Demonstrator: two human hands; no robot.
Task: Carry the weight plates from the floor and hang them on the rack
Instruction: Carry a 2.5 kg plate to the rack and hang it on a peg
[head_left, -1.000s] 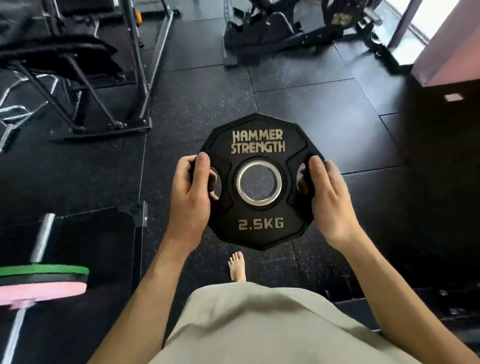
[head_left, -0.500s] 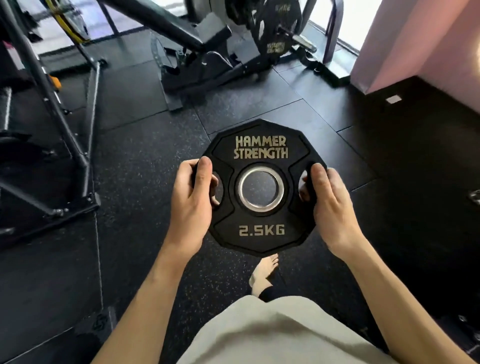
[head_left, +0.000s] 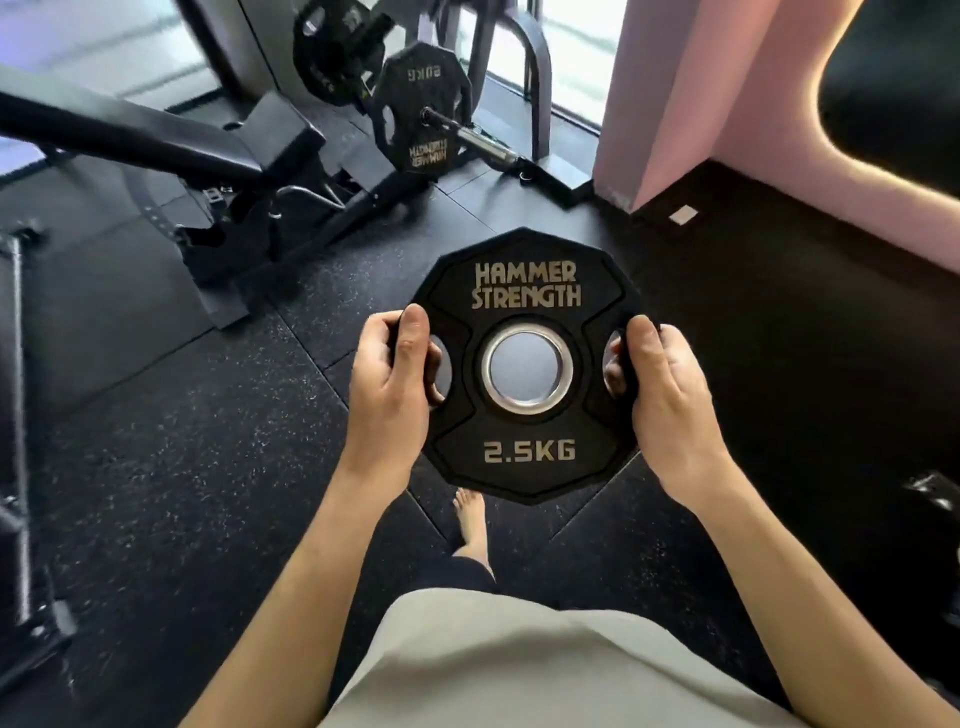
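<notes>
Above the black floor (head_left: 182, 467), in front of the person's body, a small black weight plate (head_left: 527, 452) is held up in the air, well off the ground. It says 2.5KG on its face. The left hand (head_left: 387, 395) grips the left edge of the plate. Its thumb lies on the front and its fingers (head_left: 439, 364) curl through the left hole, pinching the rim. The shiny ring in the middle is left bare, most likely so it can slide onto a peg. The right hand (head_left: 667, 395) grips the right edge the same way, thumb on the front and fingers (head_left: 615, 358) curled through the right hole. Two hands, one on each side, keep the plate flat, steady and facing up, so it does not tip.

Far ahead, toward the top edge of the view, a machine (head_left: 260, 171) has a big plate (head_left: 421, 111) hanging on a metal peg (head_left: 480, 143). This may be the rack, but that is only a guess.

Compared with half a second ago, the grip has not changed. The machine with the hanging plate now looks closer and fuller in view, and the pink wall (head_left: 727, 104) on the right looks bigger. A bare foot (head_left: 472, 525) steps forward below the plate, so the person seems to be walking that way.
</notes>
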